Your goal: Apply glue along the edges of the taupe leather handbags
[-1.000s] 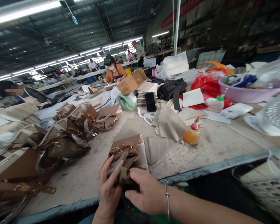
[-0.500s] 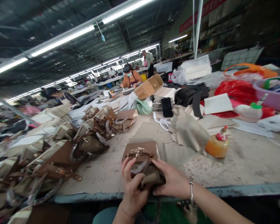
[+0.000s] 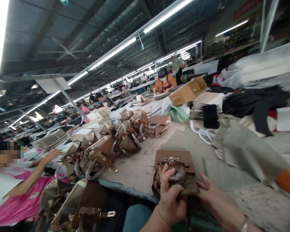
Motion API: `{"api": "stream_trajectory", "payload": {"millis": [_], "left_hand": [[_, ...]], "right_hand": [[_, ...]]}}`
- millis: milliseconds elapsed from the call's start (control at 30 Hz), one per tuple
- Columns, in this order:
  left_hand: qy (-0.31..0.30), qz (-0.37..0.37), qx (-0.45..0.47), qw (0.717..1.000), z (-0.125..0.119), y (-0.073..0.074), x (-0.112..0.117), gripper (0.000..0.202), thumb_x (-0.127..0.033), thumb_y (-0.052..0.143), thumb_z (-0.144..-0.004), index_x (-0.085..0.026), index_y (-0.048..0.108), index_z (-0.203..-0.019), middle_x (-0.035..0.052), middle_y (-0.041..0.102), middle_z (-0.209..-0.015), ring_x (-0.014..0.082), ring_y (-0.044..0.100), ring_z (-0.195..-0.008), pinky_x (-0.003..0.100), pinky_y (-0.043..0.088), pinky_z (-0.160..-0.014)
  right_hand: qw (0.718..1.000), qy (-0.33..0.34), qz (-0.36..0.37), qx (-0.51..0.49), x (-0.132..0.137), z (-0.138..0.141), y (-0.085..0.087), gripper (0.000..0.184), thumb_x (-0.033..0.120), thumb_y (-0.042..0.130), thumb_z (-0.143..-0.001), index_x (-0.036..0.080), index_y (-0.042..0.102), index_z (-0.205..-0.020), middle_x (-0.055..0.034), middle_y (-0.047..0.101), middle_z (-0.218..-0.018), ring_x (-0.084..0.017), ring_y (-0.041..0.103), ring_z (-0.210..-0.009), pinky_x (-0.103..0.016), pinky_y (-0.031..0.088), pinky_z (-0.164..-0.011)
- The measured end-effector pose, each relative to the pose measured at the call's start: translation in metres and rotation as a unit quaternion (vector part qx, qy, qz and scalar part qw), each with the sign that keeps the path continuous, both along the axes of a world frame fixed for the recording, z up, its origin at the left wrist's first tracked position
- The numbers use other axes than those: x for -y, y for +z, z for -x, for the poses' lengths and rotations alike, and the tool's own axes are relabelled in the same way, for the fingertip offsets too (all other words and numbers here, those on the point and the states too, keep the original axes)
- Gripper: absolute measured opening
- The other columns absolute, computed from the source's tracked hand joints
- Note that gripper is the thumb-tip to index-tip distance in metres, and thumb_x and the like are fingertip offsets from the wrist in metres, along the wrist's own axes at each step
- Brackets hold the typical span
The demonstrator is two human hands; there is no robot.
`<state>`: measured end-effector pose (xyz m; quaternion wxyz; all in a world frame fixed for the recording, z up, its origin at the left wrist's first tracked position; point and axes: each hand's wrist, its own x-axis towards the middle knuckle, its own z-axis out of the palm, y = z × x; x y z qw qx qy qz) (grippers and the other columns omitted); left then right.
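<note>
We noted the left hand [image 3: 170, 199] with fingers [image 3: 164, 176] closed on the brown handbag [image 3: 175, 170] at the desk [image 3: 140, 167] edge, thumb over its wrapped handle. The right hand [image 3: 214, 198] gripped the bag's side from three o'clock. We judged it mid-handling; steady support is needed next. More bags [image 3: 116, 145] lay at ten o'clock.
</note>
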<state>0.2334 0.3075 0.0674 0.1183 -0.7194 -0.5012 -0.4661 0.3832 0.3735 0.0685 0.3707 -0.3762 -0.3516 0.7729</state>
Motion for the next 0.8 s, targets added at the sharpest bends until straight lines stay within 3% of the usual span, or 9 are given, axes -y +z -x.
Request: {"api": "stream_trajectory", "payload": {"millis": [100,200,300,400,533,600,633,700,800], "left_hand": [[-0.042,0.003,-0.003,0.999,-0.003,0.004,-0.002,0.024,-0.008,0.053,-0.075,-0.021,0.052,-0.095,0.0153,0.054,-0.130,0.0356,0.038,-0.138,0.060,0.018,-0.117],[-0.088,0.033,0.047,0.994,-0.006,0.005,-0.003,0.018,-0.012,0.053,-0.082,-0.023,0.050,-0.097,0.0123,0.065,-0.117,0.0281,0.053,-0.127,0.053,0.019,-0.119],[-0.097,0.053,0.109,0.988,-0.008,0.004,-0.004,0.013,-0.018,0.052,-0.088,-0.022,0.050,-0.100,0.0135,0.065,-0.116,0.0292,0.055,-0.124,0.057,0.021,-0.117],[-0.086,0.044,0.174,0.980,-0.009,0.003,0.000,0.019,-0.021,0.052,-0.090,-0.021,0.051,-0.109,0.0162,0.058,-0.126,0.0328,0.047,-0.131,0.062,0.026,-0.113],[-0.052,0.054,0.217,0.973,0.005,0.010,0.015,0.014,-0.019,0.052,-0.092,-0.021,0.057,-0.105,0.0126,0.056,-0.119,0.0268,0.055,-0.117,0.048,0.046,-0.099],[0.023,0.048,0.226,0.973,0.023,0.013,0.019,0.016,-0.023,0.059,-0.090,-0.021,0.061,-0.106,0.0120,0.058,-0.120,0.0278,0.053,-0.119,0.049,0.042,-0.103],[0.082,0.065,0.262,0.959,0.034,0.013,0.018,0.025,-0.029,0.064,-0.089,-0.021,0.060,-0.112,0.0133,0.056,-0.126,0.0298,0.051,-0.123,0.051,0.038,-0.107],[0.150,0.184,0.374,0.897,0.051,0.010,0.012,0.047,-0.045,0.063,-0.089,-0.019,0.054,-0.127,0.0174,0.054,-0.135,0.0334,0.048,-0.128,0.055,0.036,-0.108],[0.145,0.311,0.429,0.836,0.058,0.000,0.001,0.071,-0.055,0.058,-0.089,-0.018,0.039,-0.146,0.0189,0.051,-0.142,0.0337,0.044,-0.135,0.055,0.031,-0.113]], "right_hand": [[0.992,0.094,0.039,-0.080,-0.002,-0.004,-0.004,0.060,0.027,0.082,-0.059,0.027,0.064,-0.116,-0.0116,0.070,-0.110,-0.032,0.066,-0.102,-0.043,0.053,-0.088],[0.986,0.139,0.040,-0.081,-0.002,-0.004,-0.009,0.045,0.031,0.084,-0.060,0.025,0.071,-0.102,-0.0127,0.071,-0.108,-0.032,0.066,-0.102,-0.043,0.051,-0.091],[0.984,0.156,0.050,-0.066,0.001,0.002,-0.006,0.040,0.035,0.085,-0.059,0.021,0.072,-0.094,-0.0122,0.072,-0.100,-0.031,0.067,-0.097,-0.045,0.050,-0.093],[0.991,0.111,0.048,-0.061,0.002,0.012,0.001,0.038,0.041,0.084,-0.059,0.019,0.072,-0.087,-0.0096,0.074,-0.090,-0.031,0.068,-0.093,-0.046,0.051,-0.092],[0.997,0.021,0.045,-0.059,-0.006,0.018,0.002,0.035,0.041,0.083,-0.058,0.019,0.070,-0.081,-0.0075,0.073,-0.082,-0.032,0.069,-0.089,-0.044,0.052,-0.086],[0.996,-0.025,0.042,-0.069,-0.011,0.016,0.000,0.031,0.040,0.080,-0.059,0.020,0.070,-0.080,-0.0062,0.073,-0.081,-0.031,0.068,-0.090,-0.043,0.052,-0.085],[0.995,-0.045,0.040,-0.074,-0.013,0.015,-0.002,0.028,0.040,0.078,-0.059,0.021,0.069,-0.078,-0.0056,0.073,-0.081,-0.030,0.068,-0.089,-0.042,0.053,-0.084],[0.993,-0.076,0.036,-0.085,-0.015,0.014,-0.005,0.023,0.037,0.075,-0.058,0.022,0.068,-0.073,-0.0050,0.073,-0.078,-0.029,0.068,-0.087,-0.040,0.053,-0.081],[0.991,-0.092,0.025,-0.095,-0.015,0.016,-0.009,0.018,0.035,0.069,-0.058,0.020,0.066,-0.068,-0.0043,0.071,-0.070,-0.028,0.068,-0.080,-0.038,0.054,-0.075]]}}
